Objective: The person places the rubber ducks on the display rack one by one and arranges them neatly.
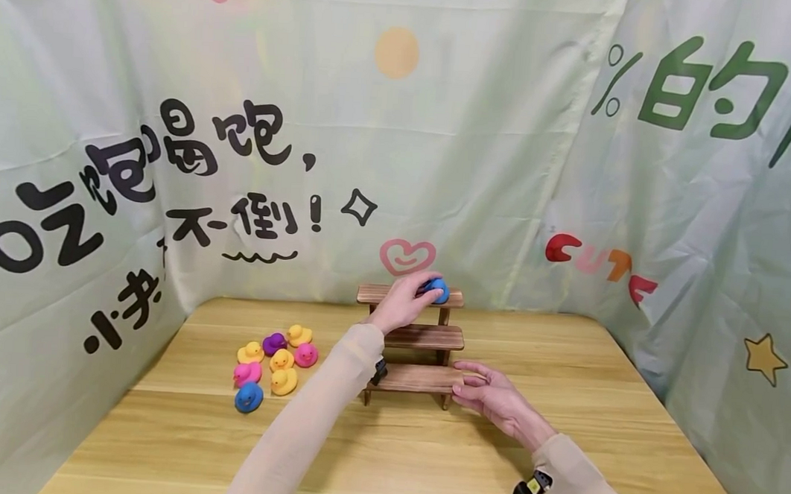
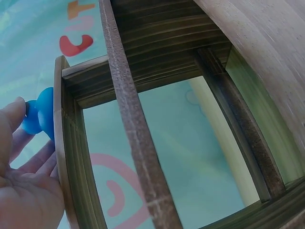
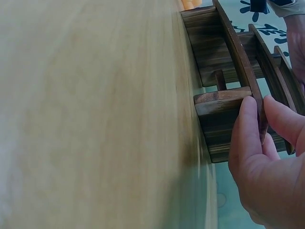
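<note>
A dark wooden three-step display stand [image 1: 422,379] rises from the middle of the table. At its top tier, my left hand [image 1: 402,303] pinches a blue rubber duck [image 1: 442,291] near the right end. In the left wrist view the duck [image 2: 45,113] sits against the top board, with the thumb and a finger about it. Lower down, my right hand [image 1: 500,403] grips the right end of the bottom step. From the right wrist, the thumb lies over that board [image 3: 240,62] and the other fingers are beneath it.
Left of the stand is a loose group of rubber ducks: several yellow ones [image 1: 284,381], two pink [image 1: 248,373], a purple [image 1: 274,343] and a blue [image 1: 249,397]. Printed cloth [image 1: 479,192] hangs behind and beside the wooden table [image 1: 384,463].
</note>
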`<state>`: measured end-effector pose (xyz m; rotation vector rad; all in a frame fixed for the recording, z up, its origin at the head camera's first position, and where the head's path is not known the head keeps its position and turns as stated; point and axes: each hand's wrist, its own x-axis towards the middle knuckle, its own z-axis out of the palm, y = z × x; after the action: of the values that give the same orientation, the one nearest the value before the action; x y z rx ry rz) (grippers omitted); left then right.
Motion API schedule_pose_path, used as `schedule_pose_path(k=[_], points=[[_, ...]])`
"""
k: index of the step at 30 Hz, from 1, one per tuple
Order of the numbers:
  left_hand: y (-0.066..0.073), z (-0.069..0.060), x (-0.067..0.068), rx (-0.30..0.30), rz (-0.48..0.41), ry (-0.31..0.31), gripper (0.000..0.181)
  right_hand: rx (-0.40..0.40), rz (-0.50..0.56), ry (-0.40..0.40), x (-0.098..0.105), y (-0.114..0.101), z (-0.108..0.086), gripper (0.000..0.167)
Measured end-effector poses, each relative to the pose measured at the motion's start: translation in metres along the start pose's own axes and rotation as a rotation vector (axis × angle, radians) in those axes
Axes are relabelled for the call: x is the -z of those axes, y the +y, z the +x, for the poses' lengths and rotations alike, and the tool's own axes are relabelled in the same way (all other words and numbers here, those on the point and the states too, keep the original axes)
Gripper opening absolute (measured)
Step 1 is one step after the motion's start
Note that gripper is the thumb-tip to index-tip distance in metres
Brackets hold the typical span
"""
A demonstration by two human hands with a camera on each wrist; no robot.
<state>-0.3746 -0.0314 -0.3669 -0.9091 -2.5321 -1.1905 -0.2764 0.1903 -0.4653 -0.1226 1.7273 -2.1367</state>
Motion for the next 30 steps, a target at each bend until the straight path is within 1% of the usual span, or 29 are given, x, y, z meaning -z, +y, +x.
schedule_pose_path(k=[7,16,20,24,27,30], points=[[-0.0001,0.0,-0.0006,0.0,-0.012,-0.007,0.037,-0.006,-0.006,0.025,-0.0001,0.002,0.0006,0.058],[0.0017,0.0,0.0009,0.011,-0.006,-0.01,0.037,-0.008,-0.011,0.025,-0.0001,0.0026,0.0017,0.058],[0.0035,-0.0007,0.0016,0.014,0.002,0.002,0.037,-0.005,-0.011,0.026,-0.0006,0.002,0.0019,0.059],[0.005,-0.0023,0.0009,0.019,0.019,-0.011,0.042,-0.009,-0.013,0.021,0.0,0.0024,0.0006,0.061],[0.0038,-0.0037,0.0016,0.033,0.009,-0.018,0.046,-0.009,-0.015,0.012,0.0011,0.0019,0.0002,0.062],[0.0022,-0.005,0.0062,0.047,-0.027,-0.006,0.047,-0.004,-0.017,0.007,0.0018,0.0001,0.0015,0.063]])
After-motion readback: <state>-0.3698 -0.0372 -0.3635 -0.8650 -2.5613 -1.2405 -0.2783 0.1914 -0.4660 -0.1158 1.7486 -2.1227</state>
